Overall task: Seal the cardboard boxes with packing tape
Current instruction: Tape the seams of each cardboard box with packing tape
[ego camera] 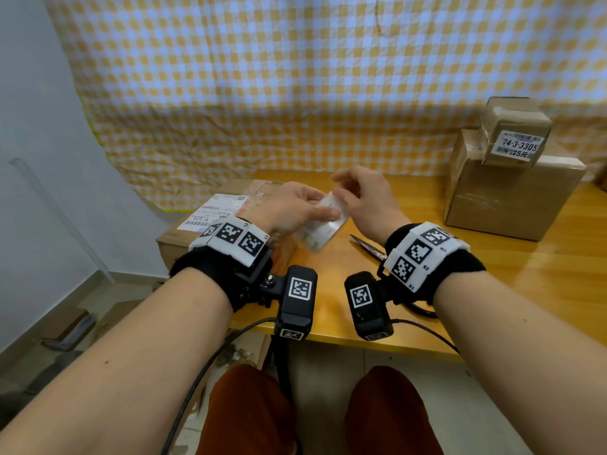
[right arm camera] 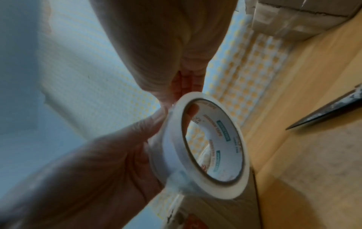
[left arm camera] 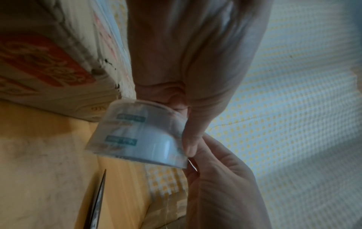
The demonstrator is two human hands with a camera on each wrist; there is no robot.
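I hold the roll of packing tape [ego camera: 323, 221] up in the air between my two hands, above the wooden table [ego camera: 492, 290] and just right of the flat cardboard box [ego camera: 230, 205] that lies at the table's left end. My left hand [ego camera: 295, 208] grips the roll, thumb along its outer wrap and a fingertip showing inside the core in the right wrist view. My right hand [ego camera: 364, 195] is at the far upper edge of the roll, its fingers [right arm camera: 149, 124] curled in and touching the outer wrap; whether they pinch the loose end of the tape I cannot tell, as the pictures are blurred there. The roll is clear tape on a white core with teal and orange printing inside. The flat box has a white shipping label [ego camera: 213, 211] on its top and red printing on the side facing me. On the table near my right wrist lies a pair of scissors [ego camera: 368, 247], blades closed and pointing left and away, apart from the roll. At the far right of the table stands a bigger taped cardboard box [ego camera: 512, 195] with a small parcel [ego camera: 515, 133] on top, which bears a label reading 74-3-3305. Behind the table hangs a yellow and white checked cloth [ego camera: 295, 77].
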